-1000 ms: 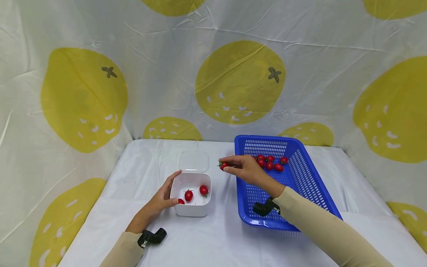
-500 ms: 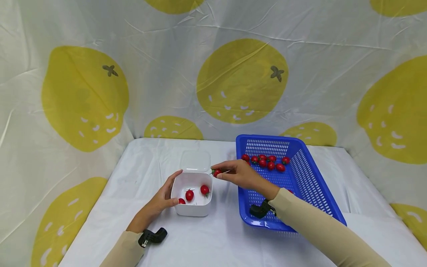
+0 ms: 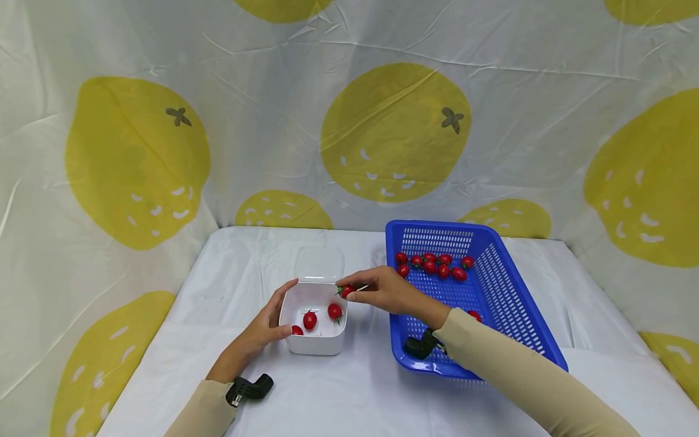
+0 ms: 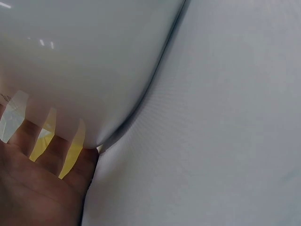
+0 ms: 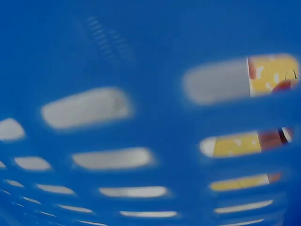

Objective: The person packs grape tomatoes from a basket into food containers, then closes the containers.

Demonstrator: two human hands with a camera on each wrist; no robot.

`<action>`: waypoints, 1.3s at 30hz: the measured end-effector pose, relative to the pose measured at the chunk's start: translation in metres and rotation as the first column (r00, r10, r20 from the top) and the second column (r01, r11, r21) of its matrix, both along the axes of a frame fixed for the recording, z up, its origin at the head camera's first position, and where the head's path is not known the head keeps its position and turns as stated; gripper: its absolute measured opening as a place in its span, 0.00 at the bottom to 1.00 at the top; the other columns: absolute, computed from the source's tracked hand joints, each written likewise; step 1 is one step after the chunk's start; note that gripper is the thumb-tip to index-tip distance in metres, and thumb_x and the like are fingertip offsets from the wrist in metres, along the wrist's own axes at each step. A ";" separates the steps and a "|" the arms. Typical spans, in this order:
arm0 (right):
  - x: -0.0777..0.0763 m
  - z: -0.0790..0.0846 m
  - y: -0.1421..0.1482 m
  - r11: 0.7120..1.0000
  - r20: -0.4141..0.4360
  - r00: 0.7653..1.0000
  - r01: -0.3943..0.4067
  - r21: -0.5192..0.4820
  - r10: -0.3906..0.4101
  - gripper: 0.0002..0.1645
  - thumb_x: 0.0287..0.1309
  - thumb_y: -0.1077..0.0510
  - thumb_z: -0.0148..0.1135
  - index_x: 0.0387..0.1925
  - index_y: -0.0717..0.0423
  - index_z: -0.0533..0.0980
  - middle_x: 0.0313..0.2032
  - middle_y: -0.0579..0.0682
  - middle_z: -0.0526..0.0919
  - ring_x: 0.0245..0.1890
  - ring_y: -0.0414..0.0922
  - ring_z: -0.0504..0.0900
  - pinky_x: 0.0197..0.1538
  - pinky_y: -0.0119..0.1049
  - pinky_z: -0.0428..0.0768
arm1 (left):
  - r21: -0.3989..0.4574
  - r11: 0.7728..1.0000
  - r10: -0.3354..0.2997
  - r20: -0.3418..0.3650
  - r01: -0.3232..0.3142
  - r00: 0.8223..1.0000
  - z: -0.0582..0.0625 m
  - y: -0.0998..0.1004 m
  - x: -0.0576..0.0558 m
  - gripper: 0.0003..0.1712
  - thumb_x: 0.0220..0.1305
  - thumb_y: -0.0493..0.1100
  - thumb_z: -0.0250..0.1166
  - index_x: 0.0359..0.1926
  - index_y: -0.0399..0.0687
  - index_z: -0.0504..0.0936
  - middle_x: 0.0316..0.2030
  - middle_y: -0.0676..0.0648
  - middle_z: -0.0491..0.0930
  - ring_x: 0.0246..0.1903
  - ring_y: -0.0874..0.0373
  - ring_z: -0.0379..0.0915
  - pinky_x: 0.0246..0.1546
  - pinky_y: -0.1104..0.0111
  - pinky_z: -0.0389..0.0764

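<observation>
In the head view a square white container (image 3: 315, 346) sits on the table with cherry tomatoes (image 3: 309, 320) inside. My left hand (image 3: 261, 328) grips its left side, thumb by the near rim and fingers toward the far corner. The left wrist view shows several fingers against the container's glossy wall (image 4: 84, 61). Over the container's far right rim, my right hand (image 3: 390, 291) pinches a cherry tomato (image 3: 346, 292) with a green stem end. A blue basket (image 3: 413, 362) stands to the right, under my right forearm, with more cherry tomatoes (image 3: 429, 267) in it.
Just behind the container lies a clear lid (image 3: 319, 263). White cloth (image 3: 349, 394) covers the table, and a lemon-print curtain (image 3: 267, 121) hangs behind and at the sides. The basket's slotted wall (image 5: 155, 61) fills the right wrist view.
My right hand has moved left and nearer, carrying the cherry tomato from beside the basket to the container's rim. The left hand has kept its hold on the container.
</observation>
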State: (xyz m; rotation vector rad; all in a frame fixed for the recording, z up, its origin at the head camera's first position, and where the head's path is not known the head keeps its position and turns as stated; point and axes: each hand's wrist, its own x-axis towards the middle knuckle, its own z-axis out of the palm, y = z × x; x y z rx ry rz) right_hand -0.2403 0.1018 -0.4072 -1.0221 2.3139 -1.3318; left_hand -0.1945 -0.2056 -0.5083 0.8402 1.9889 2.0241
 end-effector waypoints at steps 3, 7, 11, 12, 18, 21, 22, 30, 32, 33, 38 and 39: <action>0.000 -0.001 -0.001 1.000 -0.002 1.000 -0.002 0.018 0.002 0.19 0.60 0.55 0.65 0.54 0.49 0.81 0.45 0.41 0.85 0.46 0.38 0.82 0.48 0.33 0.80 | 0.014 1.000 -0.001 0.008 0.001 1.000 0.000 0.000 0.001 0.51 0.57 0.36 0.62 0.76 0.53 0.44 0.70 0.29 0.45 0.66 0.35 0.46 0.62 0.66 0.66; 0.000 -0.001 -0.001 1.000 -0.018 1.000 -0.005 0.021 0.005 0.20 0.59 0.54 0.66 0.54 0.48 0.81 0.46 0.42 0.85 0.46 0.38 0.82 0.48 0.33 0.80 | 0.019 1.000 -0.004 0.006 0.004 1.000 0.000 -0.001 0.001 0.51 0.57 0.36 0.63 0.76 0.54 0.45 0.70 0.28 0.45 0.66 0.34 0.46 0.62 0.66 0.66; 0.001 -0.002 -0.001 1.000 -0.026 1.000 -0.008 0.015 0.008 0.21 0.59 0.54 0.67 0.54 0.50 0.81 0.46 0.45 0.85 0.47 0.40 0.83 0.47 0.33 0.80 | 0.002 1.000 -0.003 0.000 0.003 1.000 0.000 -0.002 0.000 0.51 0.57 0.37 0.63 0.76 0.54 0.44 0.71 0.30 0.46 0.67 0.35 0.45 0.63 0.66 0.65; 0.001 -0.002 -0.001 1.000 -0.023 1.000 -0.007 0.014 0.007 0.21 0.59 0.54 0.67 0.55 0.50 0.80 0.46 0.45 0.85 0.47 0.41 0.83 0.47 0.33 0.80 | -0.004 1.000 -0.002 -0.002 0.002 1.000 0.000 -0.002 0.000 0.51 0.57 0.37 0.63 0.76 0.54 0.44 0.71 0.30 0.45 0.67 0.35 0.45 0.63 0.66 0.64; 0.002 -0.003 -0.001 1.000 0.013 1.000 -0.001 0.008 0.001 0.23 0.59 0.59 0.66 0.56 0.56 0.79 0.49 0.51 0.84 0.49 0.47 0.83 0.48 0.34 0.80 | -0.008 1.000 -0.009 -0.008 0.009 1.000 0.000 -0.002 0.000 0.51 0.58 0.39 0.63 0.76 0.52 0.44 0.70 0.28 0.44 0.67 0.33 0.44 0.63 0.64 0.64; 0.004 -0.001 -0.001 1.000 0.011 1.000 -0.001 0.011 0.001 0.23 0.59 0.62 0.65 0.56 0.61 0.77 0.50 0.57 0.83 0.49 0.51 0.82 0.48 0.35 0.80 | 0.012 1.000 -0.026 -0.013 0.026 1.000 -0.001 -0.001 0.000 0.50 0.59 0.37 0.63 0.76 0.51 0.43 0.70 0.29 0.46 0.66 0.37 0.49 0.62 0.63 0.67; 0.005 0.001 -0.002 1.000 0.010 1.000 -0.001 0.012 0.001 0.22 0.59 0.63 0.65 0.56 0.62 0.77 0.50 0.58 0.83 0.49 0.52 0.82 0.48 0.36 0.80 | 0.019 0.999 -0.031 -0.017 0.031 0.999 -0.001 -0.001 -0.001 0.50 0.59 0.37 0.62 0.76 0.50 0.43 0.70 0.30 0.47 0.66 0.39 0.51 0.61 0.63 0.68; 0.021 0.027 -0.003 1.000 0.021 1.000 -0.022 0.003 0.022 0.21 0.60 0.65 0.63 0.55 0.65 0.77 0.50 0.64 0.81 0.50 0.57 0.81 0.49 0.36 0.80 | 0.019 0.999 -0.027 -0.028 0.027 0.999 -0.003 -0.001 -0.002 0.51 0.59 0.39 0.63 0.76 0.51 0.44 0.71 0.35 0.49 0.67 0.46 0.51 0.62 0.67 0.65; 0.022 0.029 -0.003 1.000 0.021 0.999 -0.024 0.001 0.024 0.21 0.60 0.65 0.63 0.55 0.65 0.77 0.50 0.64 0.81 0.50 0.58 0.81 0.49 0.35 0.80 | 0.019 1.000 -0.024 -0.027 0.024 0.999 -0.003 -0.001 -0.001 0.51 0.59 0.40 0.64 0.76 0.52 0.44 0.71 0.35 0.49 0.67 0.44 0.50 0.62 0.67 0.64; 0.022 0.030 -0.003 1.000 0.021 0.999 -0.025 -0.001 0.025 0.21 0.60 0.64 0.63 0.55 0.66 0.77 0.50 0.64 0.81 0.50 0.58 0.81 0.49 0.35 0.80 | 0.019 1.000 -0.023 -0.026 0.024 0.999 -0.003 -0.001 -0.001 0.51 0.59 0.40 0.64 0.76 0.52 0.44 0.71 0.35 0.49 0.67 0.44 0.49 0.63 0.67 0.64; 0.022 0.029 -0.003 1.000 0.015 1.000 -0.026 0.000 0.026 0.20 0.61 0.64 0.63 0.55 0.66 0.77 0.49 0.64 0.82 0.49 0.56 0.82 0.49 0.36 0.80 | 0.028 0.999 -0.025 -0.023 0.026 0.999 -0.003 0.000 -0.002 0.51 0.58 0.37 0.62 0.76 0.50 0.43 0.71 0.33 0.47 0.67 0.40 0.48 0.63 0.66 0.64; 0.022 0.029 -0.003 1.000 0.014 1.000 -0.026 0.003 0.026 0.20 0.60 0.64 0.63 0.55 0.66 0.77 0.49 0.63 0.82 0.49 0.56 0.82 0.49 0.36 0.80 | 0.026 0.999 -0.024 -0.024 0.024 0.999 -0.003 0.000 -0.002 0.51 0.58 0.37 0.62 0.76 0.49 0.43 0.71 0.33 0.47 0.67 0.40 0.48 0.63 0.66 0.64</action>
